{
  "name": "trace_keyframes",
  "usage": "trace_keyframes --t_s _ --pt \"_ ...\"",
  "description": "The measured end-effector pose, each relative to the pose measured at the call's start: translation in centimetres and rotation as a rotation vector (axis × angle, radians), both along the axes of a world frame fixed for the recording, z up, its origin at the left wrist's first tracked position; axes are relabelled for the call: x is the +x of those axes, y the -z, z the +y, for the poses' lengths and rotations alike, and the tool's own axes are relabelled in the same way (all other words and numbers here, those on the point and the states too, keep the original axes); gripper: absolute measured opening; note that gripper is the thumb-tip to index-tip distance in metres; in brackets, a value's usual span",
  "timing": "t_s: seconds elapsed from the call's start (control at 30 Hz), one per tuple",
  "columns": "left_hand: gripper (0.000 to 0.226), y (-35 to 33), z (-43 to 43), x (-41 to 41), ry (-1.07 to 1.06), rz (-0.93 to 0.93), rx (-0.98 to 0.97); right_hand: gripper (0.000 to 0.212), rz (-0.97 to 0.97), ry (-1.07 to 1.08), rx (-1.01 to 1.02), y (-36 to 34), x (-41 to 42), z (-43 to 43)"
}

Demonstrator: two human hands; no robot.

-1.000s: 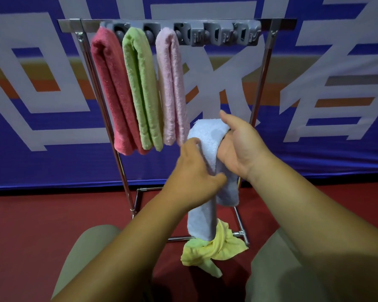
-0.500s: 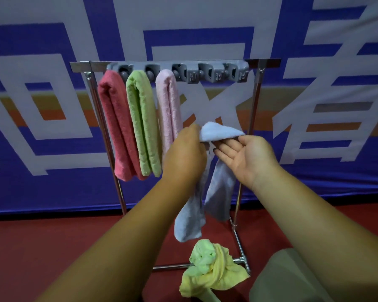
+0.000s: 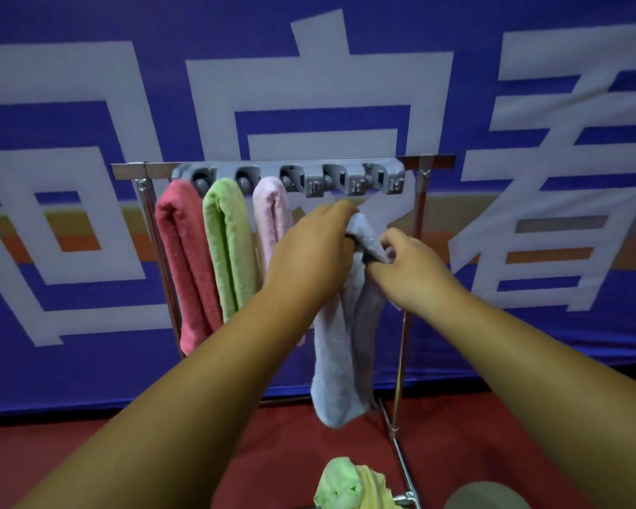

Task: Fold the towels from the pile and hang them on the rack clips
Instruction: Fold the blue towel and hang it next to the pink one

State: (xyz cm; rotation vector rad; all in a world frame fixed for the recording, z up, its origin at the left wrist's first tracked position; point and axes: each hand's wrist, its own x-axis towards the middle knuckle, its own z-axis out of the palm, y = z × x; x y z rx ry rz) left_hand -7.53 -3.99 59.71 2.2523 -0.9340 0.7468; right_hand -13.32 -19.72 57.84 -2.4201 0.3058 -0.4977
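Towels number six in view. One pale blue towel [image 3: 336,361] is held up in front of the rack [image 3: 404,343], folded over so that two lengths hang down side by side, their ends above the floor [image 3: 89,453]. Its folded top sits just below the grey clip strip [image 3: 346,170], under the strip's right half, and is not in a clip. Both hands hold that top. The left hand [image 3: 309,259] has its fingers curled round the fold from the left. The right hand [image 3: 408,266] pinches the cloth at the fold's right side, fingers bent.

Three folded towels hang from the left part of the strip, side by side: one red towel [image 3: 184,266], one green towel [image 3: 228,247] and one pink towel [image 3: 270,214], the last partly hidden behind the left hand. The strip shows five clip openings as far as I can count, with the two on the right free.

On the floor at the foot of the rack lies the pile [image 3: 349,483], two crumpled towels, one light green and one yellow, touching each other. One knee [image 3: 489,495] shows at the bottom edge. Behind the rack hangs one blue banner [image 3: 346,67] with large white characters.
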Motion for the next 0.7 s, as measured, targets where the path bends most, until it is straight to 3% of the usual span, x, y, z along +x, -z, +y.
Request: trace_keyframes --t_s 0.07,0.27,0.37,0.47,0.53,0.63,0.7 --pt "0.027 -1.0 0.0 1.1 -0.011 0.007 -0.016 0.011 -0.017 0.027 -0.076 -1.7 1.0 -0.6" --pt "0.025 -3.8 -0.3 2.9 -0.166 -0.009 0.026 0.025 -0.049 0.045 -0.325 -6.4 2.9 -1.1" --pt "0.012 -4.9 -0.6 4.1 -0.314 -0.011 0.105 0.02 -0.071 0.047 -0.39 -8.0 3.9 -1.4" --pt "0.03 -5.4 -1.2 4.8 -0.431 -0.046 0.232 0.016 -0.075 0.067 -0.46 -9.5 5.5 -1.0" --pt "0.028 -5.7 -1.8 5.0 -0.444 -0.042 0.272 0.015 -0.051 0.089 -0.482 -10.4 6.1 -0.5" --pt "0.029 -7.6 -2.3 5.9 -0.48 0.138 0.357 0.014 -0.108 0.097 -0.496 -11.4 6.0 0.3" --pt "0.036 -8.7 -2.4 6.5 -0.461 0.297 0.31 0.009 -0.064 0.115 -0.535 -12.4 5.9 0.8"
